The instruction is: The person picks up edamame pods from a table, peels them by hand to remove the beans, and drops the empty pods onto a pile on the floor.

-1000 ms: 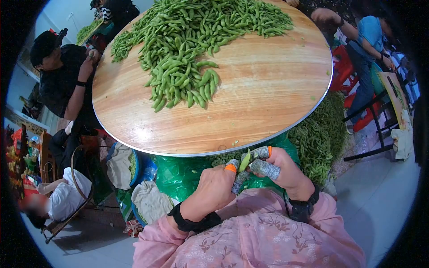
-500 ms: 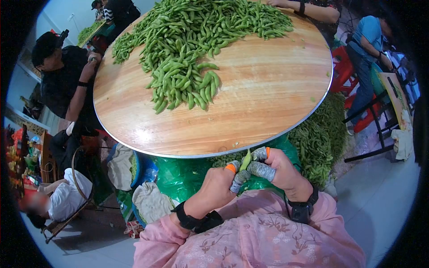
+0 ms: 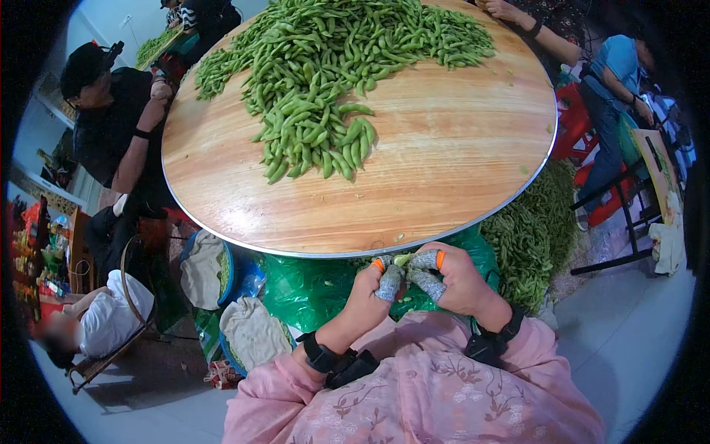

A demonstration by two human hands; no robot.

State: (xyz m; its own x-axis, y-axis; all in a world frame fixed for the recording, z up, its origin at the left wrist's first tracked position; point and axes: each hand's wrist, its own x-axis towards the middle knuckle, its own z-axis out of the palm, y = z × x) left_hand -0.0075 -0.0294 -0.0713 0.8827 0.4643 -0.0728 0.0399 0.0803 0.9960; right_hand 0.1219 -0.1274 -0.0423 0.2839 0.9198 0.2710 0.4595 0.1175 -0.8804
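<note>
Just below the near edge of the round wooden table, my left hand and my right hand meet, fingers pinched together. Between them is a green soybean pod, mostly covered by the fingertips. Grey wrappings with orange bands sit on the fingers and thumbs of both hands. Under the hands spreads a green plastic bag, with a few shelled beans on it. A large heap of soybean pods lies on the table, its nearest tip toward me.
A big pile of pods lies on the floor to the right. Two blue tubs with cloths stand at the left. A person in black sits left of the table; another person's hand rests at the far right edge. Red stools stand beyond.
The pod stuck up between my fingers before; now it sits lower, mostly hidden by them. My hands have drawn closer together. The whole view has shifted slightly.
</note>
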